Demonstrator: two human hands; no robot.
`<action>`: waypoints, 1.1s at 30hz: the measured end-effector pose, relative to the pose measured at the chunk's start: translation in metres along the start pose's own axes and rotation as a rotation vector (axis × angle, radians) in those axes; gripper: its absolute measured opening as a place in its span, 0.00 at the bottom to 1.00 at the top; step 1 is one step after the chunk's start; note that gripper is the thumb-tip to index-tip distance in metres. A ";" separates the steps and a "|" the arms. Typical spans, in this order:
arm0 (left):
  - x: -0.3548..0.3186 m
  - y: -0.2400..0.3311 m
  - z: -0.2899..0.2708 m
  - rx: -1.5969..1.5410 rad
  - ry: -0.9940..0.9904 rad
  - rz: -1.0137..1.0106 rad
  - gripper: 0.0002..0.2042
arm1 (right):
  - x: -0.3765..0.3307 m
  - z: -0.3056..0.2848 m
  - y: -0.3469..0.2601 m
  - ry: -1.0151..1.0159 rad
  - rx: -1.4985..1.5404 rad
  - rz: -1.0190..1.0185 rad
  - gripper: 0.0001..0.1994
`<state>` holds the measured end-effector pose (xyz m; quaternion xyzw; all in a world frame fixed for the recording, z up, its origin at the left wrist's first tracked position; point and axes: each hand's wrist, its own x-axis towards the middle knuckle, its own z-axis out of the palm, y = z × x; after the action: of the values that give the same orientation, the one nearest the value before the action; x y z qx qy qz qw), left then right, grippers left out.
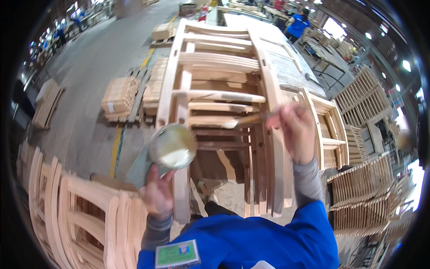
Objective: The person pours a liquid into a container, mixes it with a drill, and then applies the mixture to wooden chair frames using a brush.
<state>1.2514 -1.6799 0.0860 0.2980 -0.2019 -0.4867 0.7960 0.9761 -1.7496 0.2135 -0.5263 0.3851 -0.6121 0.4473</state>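
Note:
My left hand (157, 193) grips a round, clear-looking tub (156, 145) from below; creamy white liquid, like glue, lies inside. My right hand (295, 130) is closed on a thin brush (245, 120) whose whitish tip points left. Motion blurs this hand and the brush. Directly beneath the brush is a stack of pale wooden chair frames (219, 60), with curved side posts and several cross rails. The brush tip appears over a rail near the middle; whether it touches cannot be made out. The tub sits over the frames' left post, near round holes in the wood.
More wooden frames (89, 193) stand at the lower left, and others (331, 130) to the right. Stacked slatted parts (363, 96) line the right side. Pallets of wood pieces (121, 96) rest on the floor at left. A co-worker in blue (298, 26) is far behind a white-topped table (286, 58).

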 end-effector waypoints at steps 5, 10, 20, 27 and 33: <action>0.012 0.022 0.011 0.120 0.048 -0.039 0.16 | 0.157 -0.097 -0.018 0.124 -0.389 -0.329 0.09; 0.012 0.033 0.013 0.164 0.076 0.062 0.17 | 0.242 -0.115 0.008 0.076 -0.608 -0.286 0.12; 0.014 0.034 -0.003 0.190 0.223 0.091 0.18 | 0.264 -0.112 0.043 0.051 -0.727 -0.272 0.14; 0.017 0.032 -0.009 0.150 0.233 0.081 0.19 | 0.266 -0.110 0.045 0.065 -0.789 -0.294 0.14; 0.018 0.033 -0.018 0.174 0.224 0.107 0.20 | 0.269 -0.103 0.040 0.110 -0.929 -0.361 0.15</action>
<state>1.2919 -1.6796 0.0949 0.4071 -0.1689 -0.3878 0.8095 0.8676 -2.0181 0.2408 -0.6951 0.5428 -0.4704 0.0318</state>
